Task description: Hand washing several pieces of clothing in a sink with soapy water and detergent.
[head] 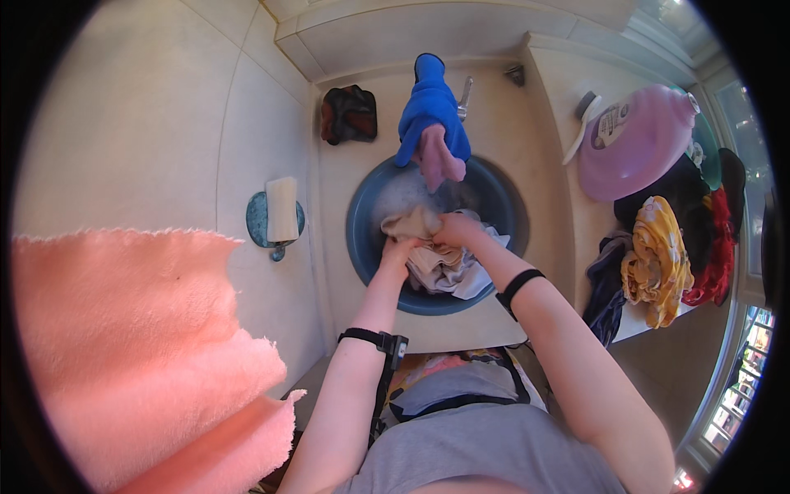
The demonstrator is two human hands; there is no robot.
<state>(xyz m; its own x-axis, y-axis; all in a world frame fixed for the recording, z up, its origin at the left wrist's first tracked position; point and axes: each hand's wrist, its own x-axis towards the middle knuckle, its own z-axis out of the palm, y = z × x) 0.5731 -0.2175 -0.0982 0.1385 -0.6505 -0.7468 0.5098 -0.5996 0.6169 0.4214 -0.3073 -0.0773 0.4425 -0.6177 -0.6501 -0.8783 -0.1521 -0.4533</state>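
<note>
Both hands are over a round blue-grey plastic basin (357,247) that holds soapy water (395,190) and wet cloth. My left hand (400,250) grips the near left edge of a beige cloth (412,223). On the right, my right hand (458,230) has its fingers closed on the same beige cloth, close to the left hand. Below them a bunched white and beige garment (443,272) lies against the basin's near side, partly under my hands. A blue cloth (432,111) with a pink cloth (439,157) hangs over the tap and above the basin's far rim.
A chrome tap lever (466,92) shows behind the blue cloth. Left are a dark folded cloth (349,115), a soap bar (282,209) on a wall dish and a pink towel (142,333). The right ledge holds a pink detergent bottle (642,142), a brush (581,129) and yellow floral cloth (657,265).
</note>
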